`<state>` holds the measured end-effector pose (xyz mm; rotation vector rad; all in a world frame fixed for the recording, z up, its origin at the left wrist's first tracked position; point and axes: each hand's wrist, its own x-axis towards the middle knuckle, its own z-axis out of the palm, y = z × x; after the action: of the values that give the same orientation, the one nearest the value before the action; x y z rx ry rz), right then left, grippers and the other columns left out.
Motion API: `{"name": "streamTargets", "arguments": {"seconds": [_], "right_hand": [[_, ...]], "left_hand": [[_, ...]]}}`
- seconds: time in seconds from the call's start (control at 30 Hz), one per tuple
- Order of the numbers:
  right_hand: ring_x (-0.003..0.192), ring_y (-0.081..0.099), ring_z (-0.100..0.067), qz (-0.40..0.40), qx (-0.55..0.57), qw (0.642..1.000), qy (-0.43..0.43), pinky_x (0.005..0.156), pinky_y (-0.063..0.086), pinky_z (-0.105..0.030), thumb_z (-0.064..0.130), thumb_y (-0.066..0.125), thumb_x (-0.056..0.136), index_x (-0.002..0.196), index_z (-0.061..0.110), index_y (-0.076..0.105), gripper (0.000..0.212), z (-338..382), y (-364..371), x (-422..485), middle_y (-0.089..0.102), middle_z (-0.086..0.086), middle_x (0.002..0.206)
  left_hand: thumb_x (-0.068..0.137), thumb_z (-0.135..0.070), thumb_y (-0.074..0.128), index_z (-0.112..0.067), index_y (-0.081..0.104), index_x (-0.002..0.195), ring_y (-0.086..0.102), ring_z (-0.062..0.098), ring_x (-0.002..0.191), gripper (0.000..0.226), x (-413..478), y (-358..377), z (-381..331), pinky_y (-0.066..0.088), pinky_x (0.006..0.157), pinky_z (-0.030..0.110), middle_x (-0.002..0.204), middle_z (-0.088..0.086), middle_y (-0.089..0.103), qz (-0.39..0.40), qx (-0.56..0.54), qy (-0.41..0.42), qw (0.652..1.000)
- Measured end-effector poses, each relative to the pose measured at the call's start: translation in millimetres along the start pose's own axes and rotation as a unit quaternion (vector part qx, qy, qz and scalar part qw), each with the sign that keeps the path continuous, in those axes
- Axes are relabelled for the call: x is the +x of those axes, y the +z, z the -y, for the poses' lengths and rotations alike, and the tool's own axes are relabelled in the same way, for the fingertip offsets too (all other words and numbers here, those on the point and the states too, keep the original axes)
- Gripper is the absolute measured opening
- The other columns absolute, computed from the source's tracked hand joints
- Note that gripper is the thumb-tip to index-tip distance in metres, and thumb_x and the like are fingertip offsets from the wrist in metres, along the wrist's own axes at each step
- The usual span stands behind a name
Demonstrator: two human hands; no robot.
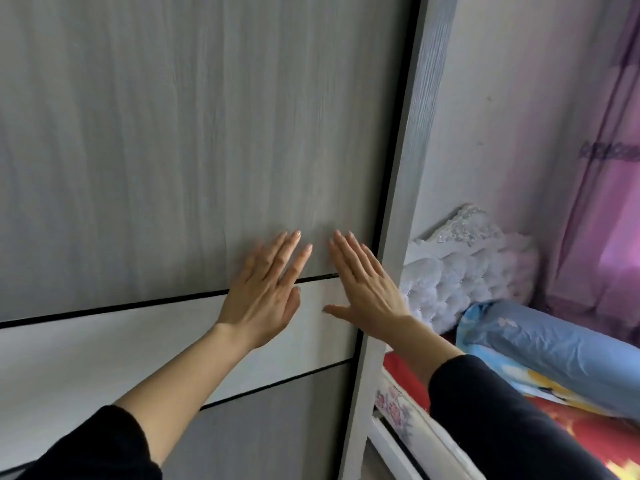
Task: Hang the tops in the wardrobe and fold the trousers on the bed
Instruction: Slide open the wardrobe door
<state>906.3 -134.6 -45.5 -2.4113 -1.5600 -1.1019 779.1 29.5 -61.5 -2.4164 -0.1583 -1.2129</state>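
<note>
**A:** Your black sleeves (86,445) are closest, down at the bottom of the shot. So where's the wardrobe?

**B:** Right in your face lol. The wardrobe door (173,133) is closed, so whatever's inside is hidden. Your left hand (266,292) and right hand (367,289) lie flat on it near its right edge, each grip spread with fingers straight.

**A:** And the bed?

**B:** The bed (602,434) is just right of the wardrobe frame and mostly cut off. You can see a red cover, a rolled blue quilt (554,348) and a white tufted headboard (467,258). The purple curtain (616,168) is too blurry to make out.
</note>
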Motion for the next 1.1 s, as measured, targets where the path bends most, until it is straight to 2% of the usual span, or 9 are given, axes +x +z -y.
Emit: {"name": "streamTargets", "arguments": {"seconds": [0.17, 0.33, 0.47, 0.63, 0.87, 1.1], "right_hand": [[0.148, -0.002, -0.022, -0.023, -0.012, 0.997, -0.070, 0.120, 0.004, -0.038, 0.066, 0.072, 0.065, 0.152, 0.006, -0.005, 0.132, -17, 27, 25, -0.001, -0.007, 0.161], [0.148, -0.012, -0.027, -0.066, -0.011, 0.994, -0.089, 0.120, 0.000, -0.041, 0.063, 0.078, 0.059, 0.151, 0.002, -0.007, 0.139, -18, 41, 33, 0.004, -0.015, 0.159], [0.147, -0.016, -0.026, -0.089, 0.002, 0.990, -0.110, 0.120, 0.002, -0.042, 0.062, 0.078, 0.059, 0.151, 0.001, 0.004, 0.134, -18, 46, 38, 0.005, -0.016, 0.159], [0.148, 0.002, -0.032, -0.099, -0.006, 0.987, -0.130, 0.120, 0.011, -0.046, 0.063, 0.076, 0.062, 0.151, -0.001, 0.008, 0.129, -8, 46, 41, 0.006, -0.017, 0.159], [0.148, -0.005, -0.031, -0.105, 0.014, 0.983, -0.151, 0.120, -0.004, -0.041, 0.061, 0.074, 0.067, 0.153, 0.001, 0.010, 0.123, 25, 41, 51, -0.001, -0.014, 0.160], [0.148, 0.000, -0.033, -0.127, 0.026, 0.975, -0.181, 0.119, -0.003, -0.043, 0.060, 0.075, 0.067, 0.152, 0.001, 0.012, 0.121, 81, 29, 65, 0.003, -0.012, 0.161]], "left_hand": [[0.097, -0.039, 0.035, -0.008, 0.019, 0.152, 0.013, 0.022, 0.147, 0.064, -10, 22, 8, 0.011, 0.119, 0.039, 0.159, 0.009, 0.014, -0.009, 0.130, -0.042, 0.991], [0.099, -0.052, 0.032, -0.011, 0.024, 0.151, 0.017, 0.020, 0.145, 0.067, -14, 30, 21, 0.013, 0.118, 0.035, 0.157, 0.007, 0.021, -0.023, 0.239, -0.026, 0.970], [0.099, -0.052, 0.032, -0.012, 0.022, 0.152, 0.015, 0.019, 0.146, 0.067, -18, 31, 27, 0.014, 0.118, 0.034, 0.158, 0.006, 0.019, -0.040, 0.251, -0.025, 0.967], [0.098, -0.052, 0.034, -0.011, 0.020, 0.152, 0.011, 0.018, 0.148, 0.069, -26, 28, 38, 0.013, 0.119, 0.034, 0.160, 0.006, 0.009, -0.047, 0.256, -0.025, 0.965], [0.099, -0.050, 0.030, -0.010, 0.014, 0.153, 0.006, 0.019, 0.148, 0.069, -48, 11, 64, 0.009, 0.120, 0.034, 0.161, 0.006, 0.003, -0.042, 0.273, -0.028, 0.961], [0.100, -0.049, 0.025, -0.011, 0.006, 0.153, 0.002, 0.019, 0.148, 0.069, -86, -19, 102, 0.007, 0.120, 0.035, 0.161, 0.005, -0.003, -0.010, 0.272, -0.049, 0.961]]}}
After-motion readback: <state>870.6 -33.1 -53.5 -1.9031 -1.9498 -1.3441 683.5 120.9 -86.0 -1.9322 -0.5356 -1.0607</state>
